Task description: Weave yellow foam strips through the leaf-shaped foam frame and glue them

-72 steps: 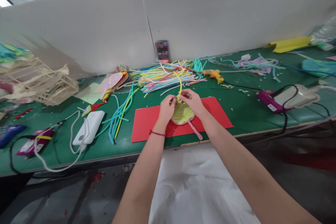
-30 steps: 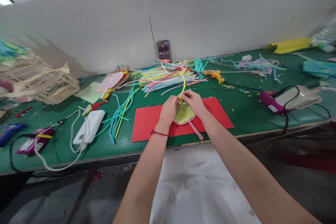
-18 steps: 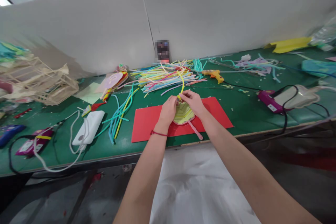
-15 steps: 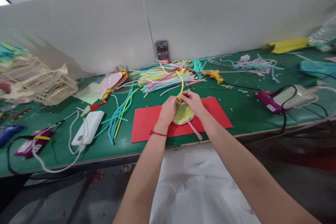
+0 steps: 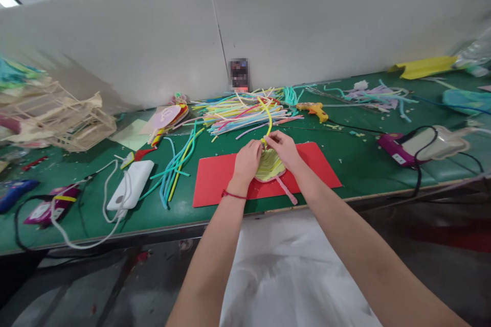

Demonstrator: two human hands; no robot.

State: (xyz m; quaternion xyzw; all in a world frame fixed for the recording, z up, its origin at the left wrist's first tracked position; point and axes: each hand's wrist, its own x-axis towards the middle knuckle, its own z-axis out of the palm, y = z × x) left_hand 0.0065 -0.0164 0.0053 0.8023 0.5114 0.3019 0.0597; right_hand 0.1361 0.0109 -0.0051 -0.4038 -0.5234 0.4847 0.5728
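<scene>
A yellow pipe cleaner (image 5: 268, 114) rises in a curve from between my fingertips, and its lower end is bunched there. My left hand (image 5: 248, 159) is closed in a pinch at that lower end, a red cord around its wrist. From the other side, my right hand (image 5: 283, 147) pinches the same pipe cleaner with thumb and fingers. Just beneath both hands lies a fan-shaped piece (image 5: 269, 166) of yellow-green rows with a pink edge and a pink handle (image 5: 287, 190). My fingers cover its top. It rests on a red board (image 5: 215, 179).
Behind the board lies a pile of coloured pipe cleaners (image 5: 245, 115), with an orange glue gun (image 5: 313, 110) to its right. Blue and green stems (image 5: 178, 163) and a white power bank (image 5: 131, 186) with cables are at left. A purple device (image 5: 399, 148) sits right.
The view has shifted slightly. My hands stay pinched at the same place, and a little more of the yellow bunch shows between the fingertips.
</scene>
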